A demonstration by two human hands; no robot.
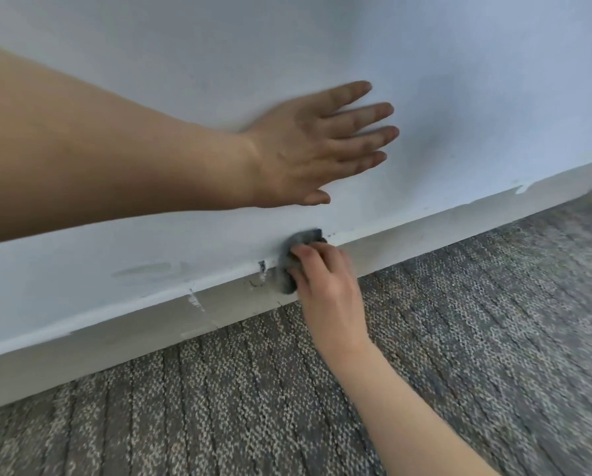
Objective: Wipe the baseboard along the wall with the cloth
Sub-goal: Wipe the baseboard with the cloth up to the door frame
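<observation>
Here, starting from the left, the left hand (308, 146) lies flat on the wall (493, 80) with straight, spread fingers and holds nothing; it seems to give support. Below it the baseboard (116, 338) runs along the foot of the wall, with chipped paint (195, 300) a little left of the cloth (294, 255). The cloth is small, grey and bunched, pressed on the top edge and face of the baseboard. The right hand (325, 280) grips it with curled fingers. I judge it soft and light, so it should fold easily over the edge; it is best held as a wad under the fingertips. To the right, the carpet (459, 321) touches the baseboard's bottom. Nothing stands in the way, but the chips may catch the fibres.
</observation>
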